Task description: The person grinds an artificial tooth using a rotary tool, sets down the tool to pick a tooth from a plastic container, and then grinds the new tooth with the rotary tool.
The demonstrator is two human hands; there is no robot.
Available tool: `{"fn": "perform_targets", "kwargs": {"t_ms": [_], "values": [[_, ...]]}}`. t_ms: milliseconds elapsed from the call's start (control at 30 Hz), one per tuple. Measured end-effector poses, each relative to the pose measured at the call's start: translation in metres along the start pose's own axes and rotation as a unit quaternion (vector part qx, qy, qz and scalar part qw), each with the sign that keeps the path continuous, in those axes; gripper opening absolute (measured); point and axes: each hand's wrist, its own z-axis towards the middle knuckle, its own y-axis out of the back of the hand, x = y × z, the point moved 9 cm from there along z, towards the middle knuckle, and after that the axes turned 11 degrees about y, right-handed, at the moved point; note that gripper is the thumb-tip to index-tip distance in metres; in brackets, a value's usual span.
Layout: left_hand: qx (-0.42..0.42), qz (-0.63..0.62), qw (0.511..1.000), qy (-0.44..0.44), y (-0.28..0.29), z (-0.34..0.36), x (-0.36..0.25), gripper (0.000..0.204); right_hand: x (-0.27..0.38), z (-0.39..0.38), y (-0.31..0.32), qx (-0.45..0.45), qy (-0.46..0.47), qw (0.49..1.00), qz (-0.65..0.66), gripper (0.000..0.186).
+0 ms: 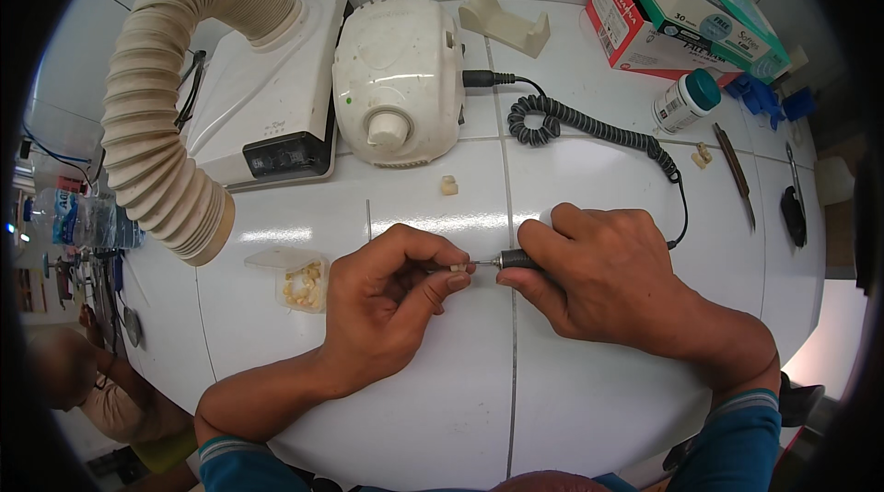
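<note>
Nearer the wearer than the white control unit point(396, 69), the left hand point(379, 308) pinches a small pale piece point(459, 267) between thumb and fingertips, which cover much of it; it may be tooth-shaped, but it shows too small to be sure. In front of the unit and to its right, the right hand point(608, 276) is curled around a dark handpiece point(519, 259), hiding most of it. Its thin metal bit point(485, 263) points at the piece; whether the two touch cannot be told. A coiled black cord point(608, 129) leads off from the unit's right side.

Well to the right of the unit, a green-and-white carton point(709, 9) lies on a red-and-white carton point(635, 36); both carry bold printing, the lower one partly covered. Also right of the unit, a white jar with a teal lid point(683, 103) has small, dark label print. Just left of the unit, a white machine point(262, 96) bears faint lettering above a dark panel, and its ribbed hose point(152, 115) hides part of it. Farther left of the unit, a bottle point(64, 216) shows a blurred blue label. In front of the unit, to its left, a clear plastic box point(279, 258) holds pale bits point(304, 288).
</note>
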Motion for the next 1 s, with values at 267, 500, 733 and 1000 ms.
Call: {"fn": "perform_targets", "kwargs": {"t_ms": [267, 500, 733, 1000], "values": [[-0.015, 0.012, 0.998, 0.058, 0.0007, 0.0002, -0.0002, 0.018, 0.0004, -0.0006, -0.0004, -0.004, 0.000, 1.000, -0.006, 0.044], [-0.017, -0.013, 0.998, 0.054, -0.0009, 0.0005, 0.0017, 0.022, 0.0006, -0.0005, -0.0006, -0.012, 0.007, 1.000, -0.006, 0.044], [0.001, 0.018, 1.000, 0.019, -0.0036, 0.0013, 0.0008, 0.027, 0.0018, -0.0006, 0.0001, -0.017, 0.008, 1.000, -0.011, 0.044], [0.007, 0.023, 1.000, 0.013, -0.0035, 0.0007, 0.0018, 0.028, 0.0019, -0.0009, -0.0001, -0.007, 0.010, 1.000, -0.007, 0.043]]}}
